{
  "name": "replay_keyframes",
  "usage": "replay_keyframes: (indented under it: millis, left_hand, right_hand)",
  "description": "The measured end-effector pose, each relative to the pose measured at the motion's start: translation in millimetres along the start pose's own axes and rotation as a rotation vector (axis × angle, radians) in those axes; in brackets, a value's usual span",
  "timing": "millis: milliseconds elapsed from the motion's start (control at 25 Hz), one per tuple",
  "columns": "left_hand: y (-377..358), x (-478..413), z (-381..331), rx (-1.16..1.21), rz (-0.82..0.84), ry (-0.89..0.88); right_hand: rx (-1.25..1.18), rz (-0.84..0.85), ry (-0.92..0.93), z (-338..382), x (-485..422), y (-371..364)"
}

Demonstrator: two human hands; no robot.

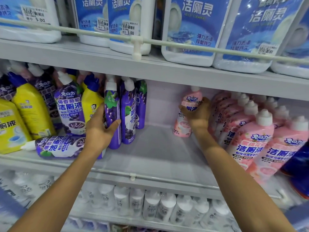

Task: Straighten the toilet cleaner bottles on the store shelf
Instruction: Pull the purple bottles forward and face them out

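I am mid-way through the straightening, with both hands busy on the middle shelf [155, 148]. My left hand [100, 129] is wrapped round an upright purple bottle [112, 104], thumb across its front, at the right end of the purple group. My right hand [199, 114] grips a lone pink bottle [183, 126] by its upper body, far back on the shelf and just left of the pink row [250, 131]. Both bottles look close to upright, and I cannot tell whether either base is lifted off the shelf.

I judge the next move to be seating each bottle square against its own group, label forward: the purple one beside its purple neighbour [127, 118], the pink one in against the pink row. After that the fallen purple bottle [60, 147] needs standing up. It lies on its side at the front, cap pointing left, just before the yellow bottles [30, 111].

Between the two groups the shelf shows a wide bare stretch, which gives me room to slide things. Headroom is tighter: the upper shelf edge [167, 71] sits just over the caps, so lifting should stay low. The front rail [132, 176] guards the near edge, and the fallen bottle rests close behind it.
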State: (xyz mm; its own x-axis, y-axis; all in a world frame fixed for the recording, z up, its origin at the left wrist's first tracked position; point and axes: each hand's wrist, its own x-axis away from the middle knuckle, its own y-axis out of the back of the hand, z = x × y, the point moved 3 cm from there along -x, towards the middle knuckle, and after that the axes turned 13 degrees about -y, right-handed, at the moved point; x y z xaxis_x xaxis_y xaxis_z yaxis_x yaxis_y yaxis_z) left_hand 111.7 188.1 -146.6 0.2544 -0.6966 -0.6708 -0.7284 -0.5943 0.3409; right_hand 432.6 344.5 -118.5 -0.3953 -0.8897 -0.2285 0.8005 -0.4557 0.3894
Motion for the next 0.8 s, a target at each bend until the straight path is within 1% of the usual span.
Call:
replay_keyframes:
  millis: [160, 280, 360, 480, 600, 720, 800]
  left_hand:
    - [0.3, -1.2, 1.6, 0.014, -0.002, 0.016]
    - [0.1, -0.3, 5.1, 0.030, 0.003, 0.028]
    - [0.1, 1.0, 5.4, 0.035, 0.000, 0.024]
    - [1.3, 0.3, 5.5, 0.050, 0.004, 0.001]
    - [2.3, -1.0, 8.1, 0.056, 0.024, -0.006]
    - [3.3, -1.0, 12.0, 0.025, 0.029, -0.033]
    - [2.7, -2.3, 13.6, 0.022, 0.036, -0.033]
  right_hand:
    - [0.097, -0.013, -0.054, -5.2, -13.1, 3.5]
    - [0.065, -0.015, -0.094, -12.4, -21.4, 12.0]
    - [0.053, -0.040, -0.086, -10.0, -19.4, 13.2]
    - [0.152, -0.096, -0.052, -0.8, -14.4, 9.5]
    - [0.226, -0.080, -0.049, -1.9, -12.9, 10.2]
    - [0.195, -0.056, -0.032, -7.1, -11.3, 16.0]
    - [0.177, -0.042, -0.053, -9.6, -13.1, 18.7]
